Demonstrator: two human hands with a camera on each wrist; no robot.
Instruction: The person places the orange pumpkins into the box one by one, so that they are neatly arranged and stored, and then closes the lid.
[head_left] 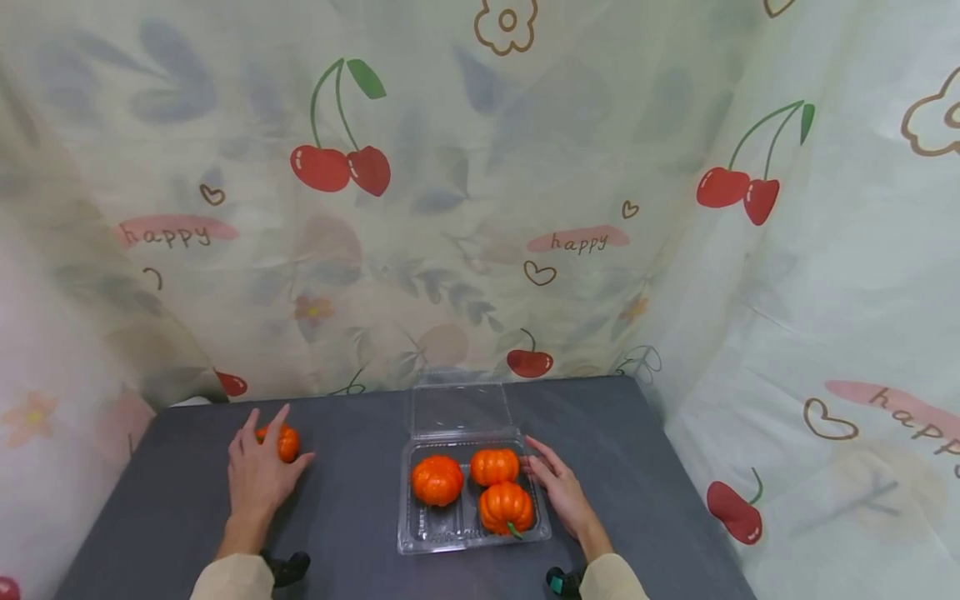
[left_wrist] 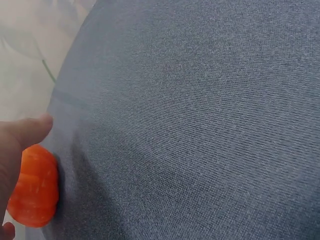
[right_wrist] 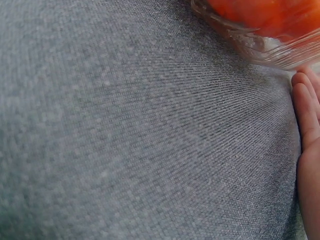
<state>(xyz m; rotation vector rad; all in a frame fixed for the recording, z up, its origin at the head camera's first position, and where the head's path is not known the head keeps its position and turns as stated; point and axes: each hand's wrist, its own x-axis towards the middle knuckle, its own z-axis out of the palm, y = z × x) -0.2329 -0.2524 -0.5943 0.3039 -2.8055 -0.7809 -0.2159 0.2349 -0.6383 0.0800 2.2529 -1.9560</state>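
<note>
We see a small pumpkin [head_left: 288, 443], glossy orange and ribbed, on the left of the grey table [head_left: 345, 500], with our left hand [head_left: 258, 475] spread over it, ungripped; whether it touches, we cannot tell. Our right hand [head_left: 561, 492] lies loose, fingers extended at the right wall of a clear container [head_left: 404, 508]. Only the head view shows its raised lid [head_left: 459, 410] and all three pumpkins inside [head_left: 437, 481]; the left wrist view shows none of these.

free lane btwn l hand [head_left: 258, 471] & plastic box [head_left: 456, 527]
</note>
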